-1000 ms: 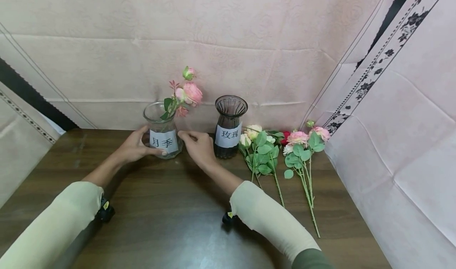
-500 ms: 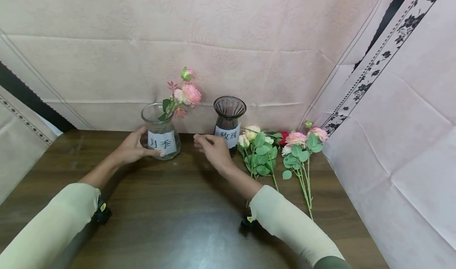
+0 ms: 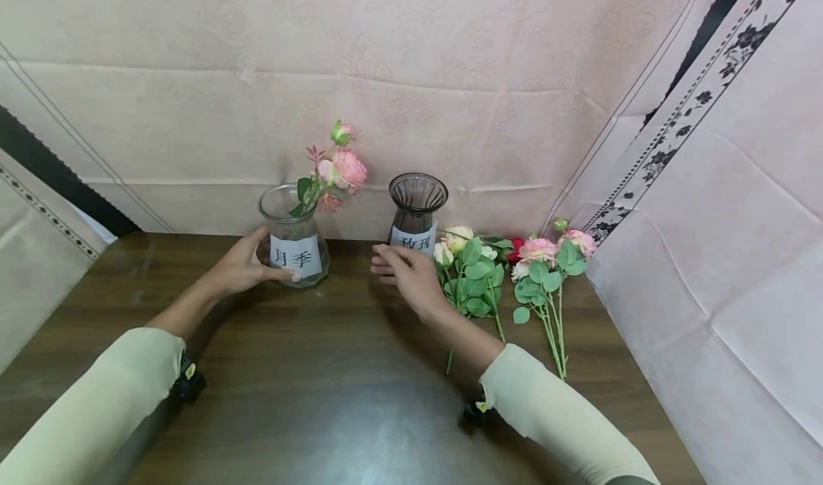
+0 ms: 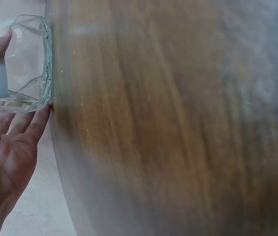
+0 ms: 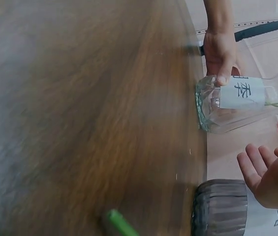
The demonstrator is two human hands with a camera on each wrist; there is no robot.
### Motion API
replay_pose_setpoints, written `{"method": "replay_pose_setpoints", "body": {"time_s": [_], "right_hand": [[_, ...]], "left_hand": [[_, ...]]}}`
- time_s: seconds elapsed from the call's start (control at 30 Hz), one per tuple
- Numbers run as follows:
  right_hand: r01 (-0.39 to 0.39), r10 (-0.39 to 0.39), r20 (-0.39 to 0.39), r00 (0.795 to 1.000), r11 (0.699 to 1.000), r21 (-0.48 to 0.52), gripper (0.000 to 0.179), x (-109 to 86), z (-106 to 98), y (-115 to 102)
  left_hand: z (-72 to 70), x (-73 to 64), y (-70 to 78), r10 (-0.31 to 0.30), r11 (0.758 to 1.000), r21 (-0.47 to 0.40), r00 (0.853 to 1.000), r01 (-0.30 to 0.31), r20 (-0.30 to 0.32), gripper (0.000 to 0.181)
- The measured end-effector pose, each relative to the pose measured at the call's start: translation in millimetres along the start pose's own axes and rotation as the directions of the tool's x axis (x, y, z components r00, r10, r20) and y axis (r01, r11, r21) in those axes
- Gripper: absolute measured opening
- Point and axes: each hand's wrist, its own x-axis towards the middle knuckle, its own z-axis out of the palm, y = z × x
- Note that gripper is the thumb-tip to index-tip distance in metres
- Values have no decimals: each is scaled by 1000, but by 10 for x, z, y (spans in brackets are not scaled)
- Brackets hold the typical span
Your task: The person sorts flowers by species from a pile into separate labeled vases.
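My left hand (image 3: 239,265) grips the clear glass vase (image 3: 296,255) low on its left side. In the left wrist view the thumb lies across the vase's label and the fingers reach behind the glass (image 4: 28,59). A pink artificial flower (image 3: 348,169) with a bud leans out of the vase's rim toward the right. My right hand (image 3: 413,279) holds nothing, its fingers loosely bent, just in front of the dark glass vase (image 3: 416,217) and covering its lower part. In the right wrist view that hand (image 5: 272,176) overlaps the dark vase's label (image 5: 276,221).
Cream flowers (image 3: 456,238) with green leaves lie right of the dark vase, and a red bloom (image 3: 515,249) shows behind them. Farther right are pink flowers (image 3: 539,249) on long stems. A patterned cloth (image 3: 193,121) hangs behind the wooden table (image 3: 289,385).
My right hand has moved right, away from the clear vase to the front of the dark one. My left hand keeps its grip, and the pink flower stays in the clear vase.
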Motion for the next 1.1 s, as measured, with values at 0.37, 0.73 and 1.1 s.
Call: {"method": "replay_pose_setpoints", "body": {"time_s": [0.37,0.73,1.1], "right_hand": [[-28,28,0,1000,999,15,36,-133,-256,34],[-53,53,-25,998,999,-12,38,-199,-564,54],[-78,75,-72,995,996,-31,41,-236,-891,68]], "left_hand": [[7,35,-53,15,1000,13,1000,-15,-10,100],[-68,87,-22,42,999,-18,996,-40,84,104],[-78,124,-54,41,998,-42,993,-37,114,94]]}}
